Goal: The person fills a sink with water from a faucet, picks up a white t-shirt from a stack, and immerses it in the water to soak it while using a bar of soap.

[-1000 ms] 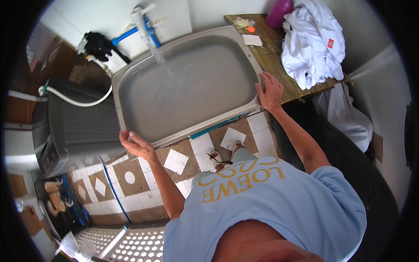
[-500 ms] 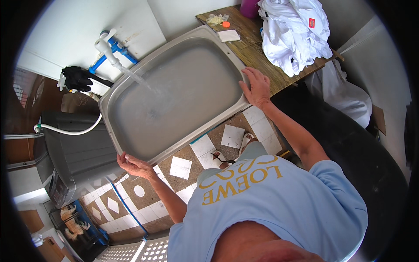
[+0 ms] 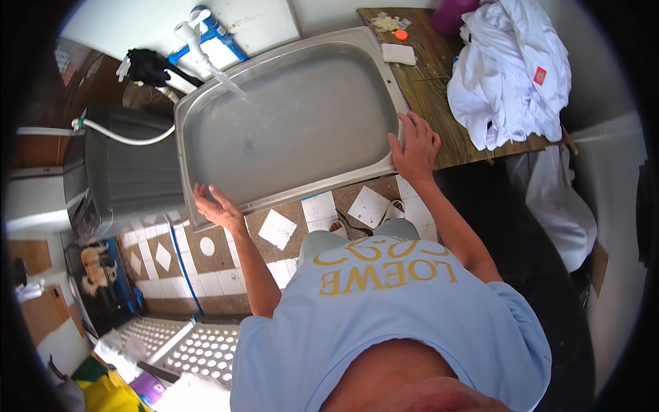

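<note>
A wide rectangular metal sink (image 3: 184, 144) holds cloudy greyish water. A white tap (image 3: 195, 47) at its far left runs a stream into the water. My left hand (image 3: 218, 208) rests at the near left corner of the rim, with fingers apart and the thumb raised. My right hand (image 3: 416, 147) lies over the right end of the rim, its fingers spread. Neither hand shows anything held. The undersides of both hands are hidden.
Right of the sink, a wooden board (image 3: 439, 103) bears a heap of white cloth (image 3: 511, 75), a white bar (image 3: 399, 54) and an orange cap (image 3: 401, 34). A grey washing machine (image 3: 130, 168) with a white hose (image 3: 127, 137) stands at left. Tiled floor lies below.
The view has turned, so the sink sits more level and farther right. Both hands stay by the sink rim. The left fingers are now more raised and spread. The water keeps running.
</note>
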Demonstrator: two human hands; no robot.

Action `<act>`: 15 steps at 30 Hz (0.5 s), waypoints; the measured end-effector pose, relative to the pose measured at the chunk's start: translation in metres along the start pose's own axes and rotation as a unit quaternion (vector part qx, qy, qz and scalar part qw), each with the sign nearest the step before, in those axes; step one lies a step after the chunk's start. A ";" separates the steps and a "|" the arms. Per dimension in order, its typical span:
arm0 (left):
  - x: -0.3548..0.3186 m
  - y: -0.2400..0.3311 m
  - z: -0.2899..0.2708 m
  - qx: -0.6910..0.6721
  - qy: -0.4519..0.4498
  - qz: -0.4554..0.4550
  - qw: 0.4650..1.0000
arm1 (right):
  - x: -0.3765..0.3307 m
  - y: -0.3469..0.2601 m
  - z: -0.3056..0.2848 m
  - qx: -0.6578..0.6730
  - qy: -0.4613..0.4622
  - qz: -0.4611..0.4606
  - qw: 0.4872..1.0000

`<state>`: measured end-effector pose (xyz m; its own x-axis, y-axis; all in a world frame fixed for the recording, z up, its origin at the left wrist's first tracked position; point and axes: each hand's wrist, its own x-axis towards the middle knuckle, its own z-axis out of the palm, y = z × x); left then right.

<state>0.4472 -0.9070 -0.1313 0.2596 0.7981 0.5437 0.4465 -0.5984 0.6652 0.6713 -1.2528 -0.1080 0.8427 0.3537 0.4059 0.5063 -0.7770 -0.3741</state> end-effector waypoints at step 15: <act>-0.003 -0.009 0.007 0.021 0.013 -0.105 0.994 | 0.078 0.042 -0.001 0.249 0.025 -0.101 0.963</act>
<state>0.4487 -0.9034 -0.1423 0.1349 0.9024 0.4093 0.5244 -0.4155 0.7432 0.7579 -1.2583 -0.0911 0.7144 0.4366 0.5468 0.6943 -0.3453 -0.6314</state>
